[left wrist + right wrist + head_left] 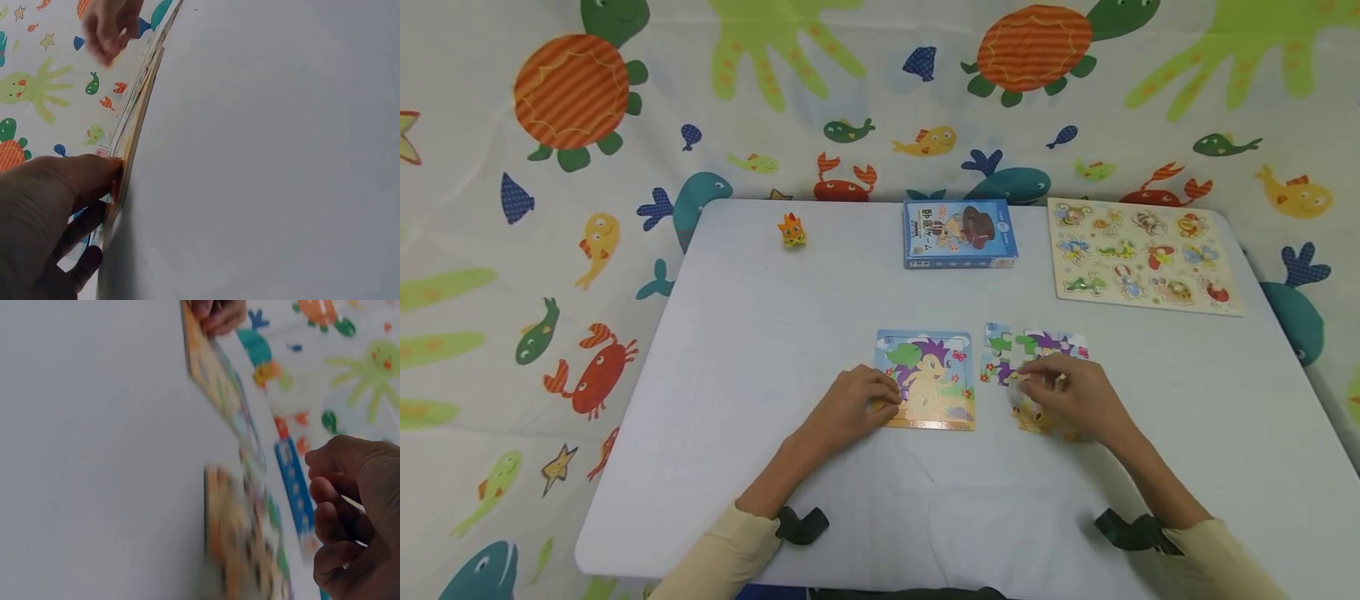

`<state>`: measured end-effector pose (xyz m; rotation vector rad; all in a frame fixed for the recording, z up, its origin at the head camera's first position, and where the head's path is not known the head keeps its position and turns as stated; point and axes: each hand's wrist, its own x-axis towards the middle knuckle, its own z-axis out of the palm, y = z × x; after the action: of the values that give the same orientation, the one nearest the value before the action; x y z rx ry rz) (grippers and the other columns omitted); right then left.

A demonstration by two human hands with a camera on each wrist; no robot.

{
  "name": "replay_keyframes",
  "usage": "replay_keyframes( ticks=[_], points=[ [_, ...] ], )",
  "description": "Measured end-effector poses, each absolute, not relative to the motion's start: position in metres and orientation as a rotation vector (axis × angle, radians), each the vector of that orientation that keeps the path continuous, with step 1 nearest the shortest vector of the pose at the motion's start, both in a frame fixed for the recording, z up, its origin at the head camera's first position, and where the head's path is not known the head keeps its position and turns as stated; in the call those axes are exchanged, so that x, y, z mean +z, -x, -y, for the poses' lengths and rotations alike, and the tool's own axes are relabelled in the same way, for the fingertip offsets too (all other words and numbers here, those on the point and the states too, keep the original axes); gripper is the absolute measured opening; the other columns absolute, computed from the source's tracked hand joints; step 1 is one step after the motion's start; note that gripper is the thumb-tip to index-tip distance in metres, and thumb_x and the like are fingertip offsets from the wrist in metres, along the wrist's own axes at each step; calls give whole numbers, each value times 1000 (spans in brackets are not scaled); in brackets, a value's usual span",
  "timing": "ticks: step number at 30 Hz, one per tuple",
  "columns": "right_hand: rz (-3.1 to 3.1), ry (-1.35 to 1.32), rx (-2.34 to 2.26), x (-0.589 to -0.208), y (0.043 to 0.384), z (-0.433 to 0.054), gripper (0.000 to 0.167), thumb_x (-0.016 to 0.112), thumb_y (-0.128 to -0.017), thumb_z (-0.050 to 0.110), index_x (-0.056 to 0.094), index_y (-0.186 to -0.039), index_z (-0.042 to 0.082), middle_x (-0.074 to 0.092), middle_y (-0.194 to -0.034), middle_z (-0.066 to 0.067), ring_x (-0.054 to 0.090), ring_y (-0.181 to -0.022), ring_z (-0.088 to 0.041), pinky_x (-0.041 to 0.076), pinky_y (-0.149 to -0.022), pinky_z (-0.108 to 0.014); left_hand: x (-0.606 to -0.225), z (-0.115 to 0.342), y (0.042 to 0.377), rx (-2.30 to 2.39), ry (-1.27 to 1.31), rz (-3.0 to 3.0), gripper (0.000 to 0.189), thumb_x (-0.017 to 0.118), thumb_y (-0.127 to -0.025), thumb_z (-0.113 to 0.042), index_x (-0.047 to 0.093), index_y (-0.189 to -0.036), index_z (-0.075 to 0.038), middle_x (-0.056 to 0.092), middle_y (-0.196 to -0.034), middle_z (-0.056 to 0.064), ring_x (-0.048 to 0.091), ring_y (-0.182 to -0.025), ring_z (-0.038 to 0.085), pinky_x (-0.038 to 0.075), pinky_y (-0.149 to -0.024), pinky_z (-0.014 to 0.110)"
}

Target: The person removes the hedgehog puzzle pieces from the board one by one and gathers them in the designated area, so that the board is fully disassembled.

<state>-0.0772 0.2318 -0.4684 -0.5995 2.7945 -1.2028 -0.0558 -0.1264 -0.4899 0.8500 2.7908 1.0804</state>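
Observation:
My left hand (861, 396) grips the left edge of a square puzzle board (936, 414) with a purple-haired hedgehog picture. In the left wrist view, the thumb and fingers of the left hand (59, 212) meet the board's wooden edge (134, 144). To the right of the board, my right hand (1078, 396) hovers over a cluster of puzzle pieces (997, 343), partly covering them. Seen from the right wrist, that hand's fingers (328, 519) are loosely bent, and no piece shows between them. The pieces (234, 531) below it appear blurred.
At the back of the white table (737, 333) stand a small orange-yellow toy (792, 231) and a blue card box (959, 235). A wooden board with insect pictures (1142, 257) lies at the back right. A sea-animal cloth (880, 92) hangs behind.

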Motion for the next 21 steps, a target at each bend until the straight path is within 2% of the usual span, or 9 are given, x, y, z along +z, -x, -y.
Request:
replay_keyframes(
  ticks=[5, 8, 11, 14, 17, 21],
  points=[
    [-2646, 852, -1147, -466, 95, -163, 25, 76, -88, 17, 74, -113, 11, 67, -98, 3, 58, -80, -12, 49, -66, -30, -492, 130, 54, 1036, -912, -2799, 17, 80, -85, -15, 78, -101, -9, 66, -112, 1, 57, -107, 18, 47, -90, 36],
    [-2561, 976, -1078, -468, 102, -126, 28, 75, -89, 18, 73, -116, 10, 67, -100, 1, 59, -84, -14, 50, -69, -33, -494, 132, 53, 1017, -826, -2844, 25, 81, -85, -24, 74, -105, -10, 60, -118, 2, 51, -112, 21, 43, -93, 40],
    [-2529, 1055, -1009, -474, 106, -99, 27, 73, -91, 18, 73, -116, 9, 65, -98, 3, 60, -89, -14, 51, -73, -32, -494, 134, 52, 986, -705, -2903, 34, 82, -82, -34, 69, -106, -13, 56, -120, 1, 48, -112, 23, 40, -88, 45],
    [-2528, 1069, -969, -478, 106, -85, 24, 72, -91, 16, 74, -114, 10, 64, -96, 4, 59, -90, -11, 51, -74, -28, -496, 135, 51, 958, -656, -2939, 37, 82, -80, -39, 67, -103, -15, 57, -119, -1, 49, -110, 24, 39, -80, 44],
    [-2535, 1061, -953, -481, 105, -78, 21, 72, -90, 15, 76, -110, 11, 62, -94, 5, 55, -85, -7, 49, -70, -24, -498, 135, 51, 933, -674, -2966, 37, 82, -79, -42, 68, -101, -16, 59, -118, -2, 51, -109, 24, 39, -78, 44],
    [-2517, 1042, -998, -481, 105, -75, 16, 73, -89, 13, 76, -105, 10, 62, -92, 5, 55, -84, -7, 49, -72, -25, -498, 137, 51, 923, -709, -2991, 37, 82, -78, -43, 69, -100, -16, 60, -117, -3, 52, -107, 23, 40, -79, 46]
  ],
)
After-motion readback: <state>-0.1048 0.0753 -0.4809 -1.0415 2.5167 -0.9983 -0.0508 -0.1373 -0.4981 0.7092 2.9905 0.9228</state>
